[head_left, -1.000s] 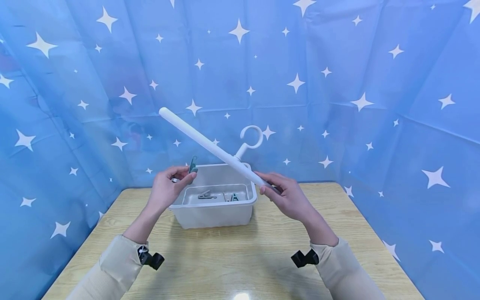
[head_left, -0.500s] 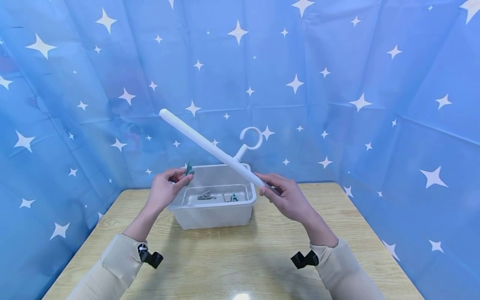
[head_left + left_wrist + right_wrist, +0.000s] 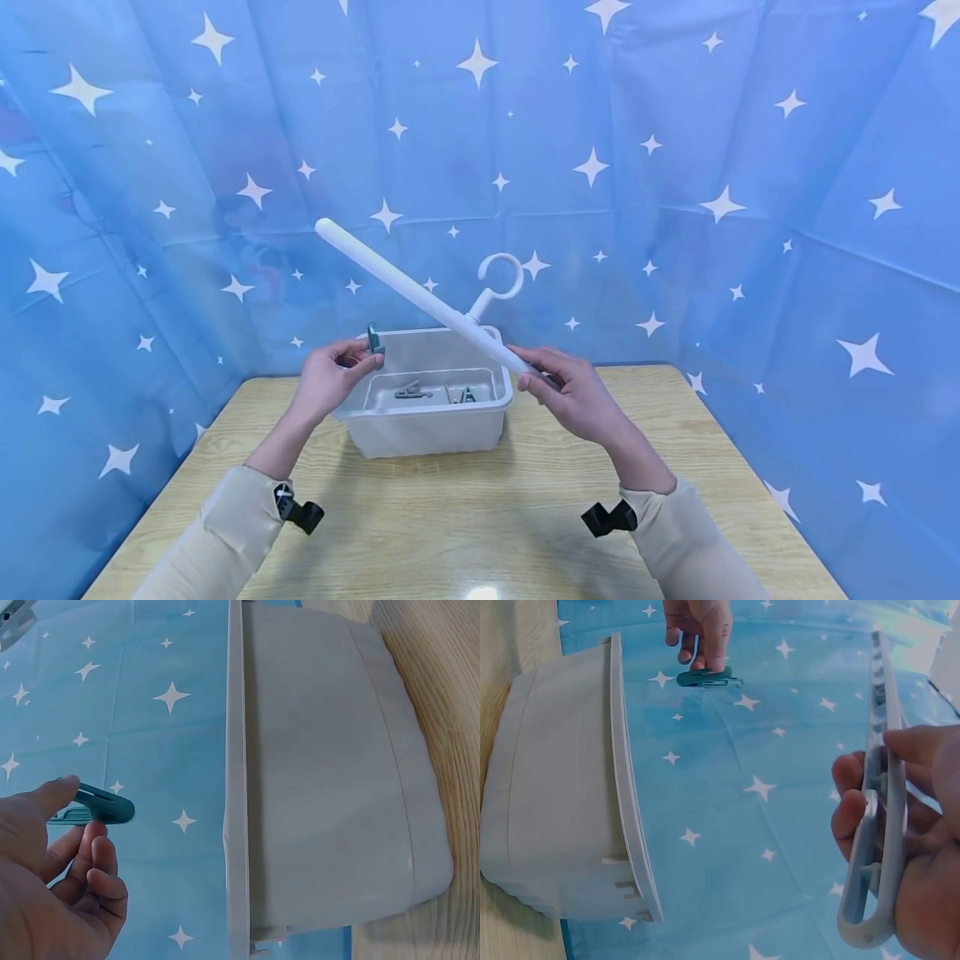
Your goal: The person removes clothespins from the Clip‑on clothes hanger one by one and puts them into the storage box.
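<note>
My left hand (image 3: 333,377) pinches a small dark green clothespin (image 3: 375,342) between thumb and fingers, above the left rim of a light grey plastic basket (image 3: 427,432). In the left wrist view the clothespin (image 3: 101,808) lies roughly level, its rear end covered by the thumb. A wire hook sticks out of its end in the right wrist view. With my right hand (image 3: 573,398) I grip the lower end of a white hanger (image 3: 405,285). Its bar slants up to the left, over the basket, and its round hook points up. The right wrist view shows a slotted, rounded hanger end (image 3: 870,926).
Inside the basket lie a grey clothespin (image 3: 412,392) and a green clothespin (image 3: 468,396). The basket stands toward the back of a wood-grain table (image 3: 450,517). Behind and at both sides hangs a blue curtain (image 3: 630,233) with white stars.
The clothespin has turned in my left fingers and now sits a little lower and further left. My left hand has shifted slightly left. The right hand and hanger stay nearly still.
</note>
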### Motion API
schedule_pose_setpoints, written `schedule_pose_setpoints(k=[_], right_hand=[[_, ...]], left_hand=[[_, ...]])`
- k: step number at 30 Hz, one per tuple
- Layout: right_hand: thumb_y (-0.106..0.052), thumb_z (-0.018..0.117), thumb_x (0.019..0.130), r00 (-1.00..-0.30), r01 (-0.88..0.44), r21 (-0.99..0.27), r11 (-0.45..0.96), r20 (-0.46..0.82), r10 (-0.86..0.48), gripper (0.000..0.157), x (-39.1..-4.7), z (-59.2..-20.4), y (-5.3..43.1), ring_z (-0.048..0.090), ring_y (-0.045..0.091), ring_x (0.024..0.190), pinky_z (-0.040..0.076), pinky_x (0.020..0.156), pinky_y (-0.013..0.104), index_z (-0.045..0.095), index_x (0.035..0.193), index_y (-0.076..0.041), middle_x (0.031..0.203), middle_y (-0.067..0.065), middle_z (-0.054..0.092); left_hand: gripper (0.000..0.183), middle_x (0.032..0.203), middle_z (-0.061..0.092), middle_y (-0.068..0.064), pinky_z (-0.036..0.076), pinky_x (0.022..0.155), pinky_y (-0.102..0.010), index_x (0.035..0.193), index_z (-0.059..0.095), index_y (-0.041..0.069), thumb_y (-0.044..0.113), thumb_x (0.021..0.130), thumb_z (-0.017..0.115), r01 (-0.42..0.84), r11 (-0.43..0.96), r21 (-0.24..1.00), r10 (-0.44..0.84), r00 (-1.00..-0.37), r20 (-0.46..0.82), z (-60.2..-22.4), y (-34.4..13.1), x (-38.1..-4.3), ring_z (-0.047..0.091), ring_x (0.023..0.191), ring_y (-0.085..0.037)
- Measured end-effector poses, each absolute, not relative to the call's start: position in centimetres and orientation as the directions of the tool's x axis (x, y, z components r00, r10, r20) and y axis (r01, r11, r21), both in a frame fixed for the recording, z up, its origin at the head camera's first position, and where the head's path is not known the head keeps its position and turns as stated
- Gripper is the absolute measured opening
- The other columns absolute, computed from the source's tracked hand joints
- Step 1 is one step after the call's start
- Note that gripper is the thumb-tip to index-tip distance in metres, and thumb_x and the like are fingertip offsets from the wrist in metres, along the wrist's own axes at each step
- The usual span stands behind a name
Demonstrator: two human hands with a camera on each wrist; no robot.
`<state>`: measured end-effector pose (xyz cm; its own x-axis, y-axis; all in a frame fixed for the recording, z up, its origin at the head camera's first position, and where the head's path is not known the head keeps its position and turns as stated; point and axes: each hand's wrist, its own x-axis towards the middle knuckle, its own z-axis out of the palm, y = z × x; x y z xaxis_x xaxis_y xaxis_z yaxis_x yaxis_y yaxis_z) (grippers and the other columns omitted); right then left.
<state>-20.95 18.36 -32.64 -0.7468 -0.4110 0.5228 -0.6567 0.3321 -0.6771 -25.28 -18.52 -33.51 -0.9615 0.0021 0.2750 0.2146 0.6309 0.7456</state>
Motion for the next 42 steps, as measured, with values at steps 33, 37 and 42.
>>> schedule_pose_setpoints(k=[33, 37, 42], right_hand=[[-0.015, 0.063, 0.099, -0.741, -0.659, -0.682, 0.317, 0.517, -0.429, 0.04, -20.87, -32.66, 18.01, 0.058, 0.01, 0.073, 0.047, 0.055, 0.023, 0.061, 0.139, -0.019, 0.117, 0.007, 0.065], [-0.014, 0.063, 0.099, -0.737, -0.664, -0.679, 0.312, 0.523, -0.429, 0.04, -20.94, -32.7, 18.01, 0.058, 0.009, 0.072, 0.047, 0.055, 0.024, 0.061, 0.139, -0.017, 0.117, 0.008, 0.065], [-0.014, 0.063, 0.099, -0.742, -0.658, -0.683, 0.318, 0.516, -0.427, 0.04, -20.92, -32.66, 17.99, 0.059, 0.015, 0.072, 0.048, 0.056, 0.023, 0.06, 0.139, -0.017, 0.115, 0.009, 0.065]], left_hand=[[0.051, 0.111, 0.076, -0.011, 0.054, 0.067, -0.027, 0.142, 0.056, 0.013, 0.031, 0.096, 0.069, 0.195, 0.583, 0.788, 0.03, -0.975, 0.219, -34.0, -19.11, -25.51, 0.074, 0.09, -0.019], [0.045, 0.114, 0.074, -0.012, 0.054, 0.07, -0.026, 0.136, 0.062, 0.013, 0.03, 0.096, 0.069, 0.221, 0.595, 0.773, 0.032, -0.967, 0.252, -34.0, -19.0, -25.46, 0.071, 0.099, -0.025], [0.039, 0.112, 0.074, -0.01, 0.053, 0.075, -0.03, 0.13, 0.067, 0.013, 0.032, 0.096, 0.068, 0.24, 0.635, 0.735, 0.031, -0.958, 0.286, -33.82, -18.87, -25.18, 0.069, 0.101, -0.026]])
